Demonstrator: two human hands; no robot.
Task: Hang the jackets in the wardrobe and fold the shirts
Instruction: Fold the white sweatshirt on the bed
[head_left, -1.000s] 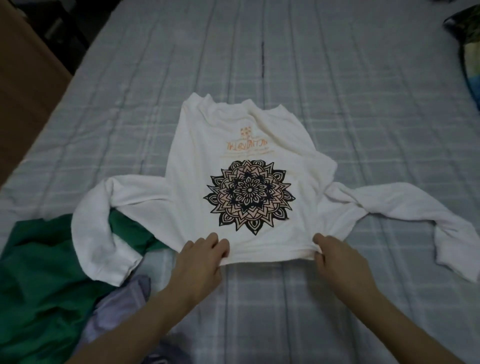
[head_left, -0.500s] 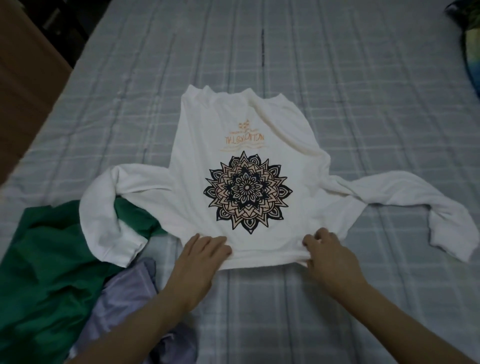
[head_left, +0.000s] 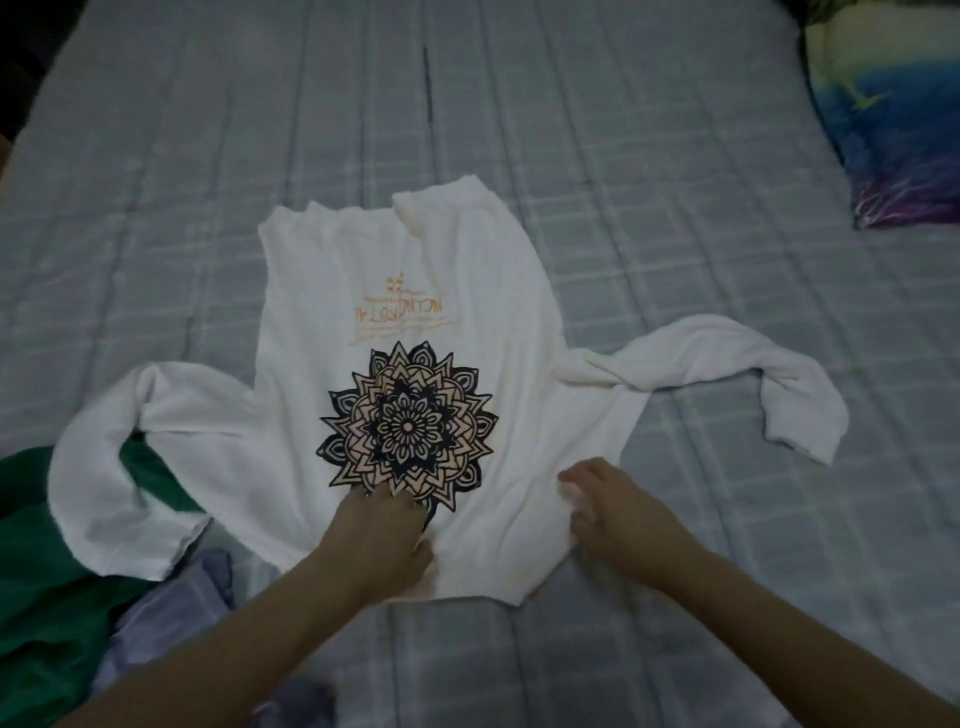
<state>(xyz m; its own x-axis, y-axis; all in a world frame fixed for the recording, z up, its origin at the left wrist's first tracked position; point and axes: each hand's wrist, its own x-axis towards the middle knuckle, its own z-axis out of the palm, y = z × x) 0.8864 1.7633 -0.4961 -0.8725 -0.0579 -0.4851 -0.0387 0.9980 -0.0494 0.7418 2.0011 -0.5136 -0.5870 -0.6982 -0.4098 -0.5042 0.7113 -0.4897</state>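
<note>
the white shirt (head_left: 415, 291) lay flat on the bed (head_left: 675, 156), print up. the left hand (head_left: 382, 525) pressed it with fairly straight fingers; the right hand (head_left: 618, 512) pinched a bunch of cloth. pulling unevenly could have skewed the fold and dragged the sleeve (head_left: 88, 467) onto the green garment (head_left: 36, 545).

Green garment (head_left: 47, 597) and pillow (head_left: 893, 119) cut off by frame edges.

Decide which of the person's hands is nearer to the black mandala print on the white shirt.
Left. The left hand touches the lower edge of the mandala print; the right hand rests on the white shirt off to the print's right.
</note>
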